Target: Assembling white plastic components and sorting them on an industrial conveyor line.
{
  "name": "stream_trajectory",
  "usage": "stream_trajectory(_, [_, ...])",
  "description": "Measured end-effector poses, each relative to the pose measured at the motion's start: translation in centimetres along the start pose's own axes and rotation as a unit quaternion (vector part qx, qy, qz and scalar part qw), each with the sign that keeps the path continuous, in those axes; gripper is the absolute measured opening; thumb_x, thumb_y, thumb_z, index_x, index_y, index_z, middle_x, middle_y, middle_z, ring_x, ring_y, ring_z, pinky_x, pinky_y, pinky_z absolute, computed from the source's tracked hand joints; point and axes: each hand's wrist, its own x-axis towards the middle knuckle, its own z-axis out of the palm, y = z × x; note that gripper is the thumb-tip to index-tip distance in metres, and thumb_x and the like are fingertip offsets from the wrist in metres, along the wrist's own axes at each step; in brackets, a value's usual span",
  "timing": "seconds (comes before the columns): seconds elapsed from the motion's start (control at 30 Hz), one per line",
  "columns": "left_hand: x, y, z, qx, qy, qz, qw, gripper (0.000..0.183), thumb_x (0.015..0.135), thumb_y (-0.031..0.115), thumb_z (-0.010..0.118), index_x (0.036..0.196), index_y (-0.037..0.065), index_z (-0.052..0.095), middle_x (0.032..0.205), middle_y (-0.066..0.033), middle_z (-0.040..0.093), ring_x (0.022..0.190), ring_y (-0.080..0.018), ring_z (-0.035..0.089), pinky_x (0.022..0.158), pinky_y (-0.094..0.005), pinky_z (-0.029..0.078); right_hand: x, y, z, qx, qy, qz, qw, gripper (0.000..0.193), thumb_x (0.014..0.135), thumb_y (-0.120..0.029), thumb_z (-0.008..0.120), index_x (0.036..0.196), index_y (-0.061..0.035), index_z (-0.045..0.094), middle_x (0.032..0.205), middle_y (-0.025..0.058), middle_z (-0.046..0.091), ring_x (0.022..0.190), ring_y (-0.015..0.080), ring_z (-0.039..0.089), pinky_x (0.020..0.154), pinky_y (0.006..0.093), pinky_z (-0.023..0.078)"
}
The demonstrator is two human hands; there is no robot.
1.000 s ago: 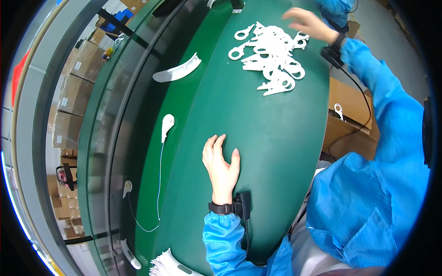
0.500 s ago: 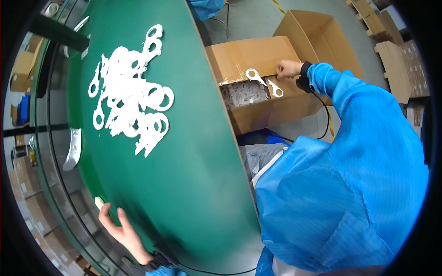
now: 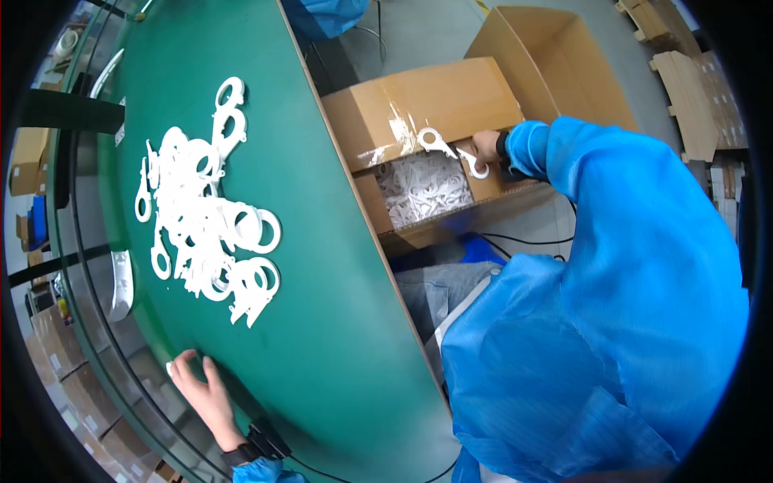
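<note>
A loose pile of white plastic parts [image 3: 189,217], each with a ring at one end, is spread on the green tabletop [image 3: 330,362]. Beyond the near table edge, my left hand [image 3: 205,398] hovers low over the green surface, thumb and fingers apart. Its fingertips are beside a small pale piece [image 3: 169,368]. My right hand [image 3: 485,147] is closed at the flaps of a cardboard box [image 3: 427,92]; its fingertips are partly hidden. Next to it are a white ring-ended part [image 3: 435,142] and another such part [image 3: 475,165]. More white parts [image 3: 423,187] fill the box opening.
Behind the box stands an open cardboard carton [image 3: 555,60]. A curved whitish strip [image 3: 121,286] lies along the table's left side, by a dark metal frame [image 3: 72,113]. Black cables [image 3: 523,239] run below the box. Someone in a blue garment [image 3: 326,16] is at the far end.
My right hand has moved down, closer to the two white parts at the box. More of the box opening and its contents shows. The view has shifted; my left hand has barely moved.
</note>
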Motion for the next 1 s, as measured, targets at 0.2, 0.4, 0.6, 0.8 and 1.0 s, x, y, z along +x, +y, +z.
stream_trajectory(0.2, [-0.5, -0.6, 0.2, -0.042, -0.032, -0.03, 0.998, 0.024, 0.09, 0.011, 0.057, 0.11, -0.002, 0.052, 0.111, -0.0158, 0.051, 0.11, -0.0321, 0.049, 0.1, -0.0401, 0.036, -0.9, -0.9, 1.9, 0.036, 0.078, -0.043, 0.995, 0.037, 0.054, -0.012, 0.081, 0.088, -0.0026, 0.068, 0.088, 0.0201, 0.069, 0.086, 0.0339, 0.068, 0.07, 0.0412, 0.056])
stream_trajectory(0.4, [-1.7, 0.5, 1.0, -0.029, -0.003, -0.002, 1.0, 0.03, 0.091, 0.011, 0.056, 0.118, -0.002, 0.051, 0.12, -0.0173, 0.049, 0.115, -0.0339, 0.047, 0.102, -0.0416, 0.035, 0.4, 0.4, 4.2, -0.042, 0.077, -0.074, 0.993, 0.034, 0.053, -0.01, 0.079, 0.083, -0.0069, 0.064, 0.084, 0.0162, 0.068, 0.082, 0.0333, 0.067, 0.068, 0.042, 0.053])
stream_trajectory(0.6, [-2.3, 1.0, 1.3, -0.036, 0.008, 0.005, 0.999, 0.031, 0.092, 0.012, 0.055, 0.12, -0.001, 0.051, 0.125, -0.018, 0.048, 0.118, -0.0345, 0.046, 0.104, -0.0416, 0.034, -1.5, 0.7, 3.0, 0.035, -0.062, -0.204, 0.976, 0.048, 0.058, -0.003, 0.079, 0.103, -0.0039, 0.063, 0.081, 0.011, 0.067, 0.079, 0.0266, 0.065, 0.067, 0.0373, 0.05])
stream_trajectory(0.8, [-3.1, 0.3, 1.5, -0.03, 0.034, -0.005, 0.999, 0.03, 0.09, 0.011, 0.055, 0.118, -0.001, 0.052, 0.123, -0.0185, 0.049, 0.116, -0.0353, 0.046, 0.102, -0.0424, 0.035, -3.8, -7.2, -3.0, 0.187, 0.114, -0.246, 0.944, 0.088, 0.068, 0.0, 0.078, 0.142, -0.0095, 0.032, 0.08, 0.0091, 0.06, 0.082, 0.024, 0.062, 0.072, 0.0364, 0.05])
stream_trajectory(1.0, [-0.7, 0.0, 2.3, -0.019, 0.08, 0.004, 0.997, 0.034, 0.083, 0.016, 0.063, 0.113, 0.001, 0.056, 0.112, -0.0204, 0.055, 0.11, -0.038, 0.048, 0.098, -0.0456, 0.038, 0.4, -8.3, -5.1, 0.023, 0.162, -0.215, 0.963, 0.058, 0.059, -0.002, 0.071, 0.116, -0.0042, 0.06, 0.108, 0.023, 0.064, 0.104, 0.0384, 0.061, 0.087, 0.0442, 0.049])
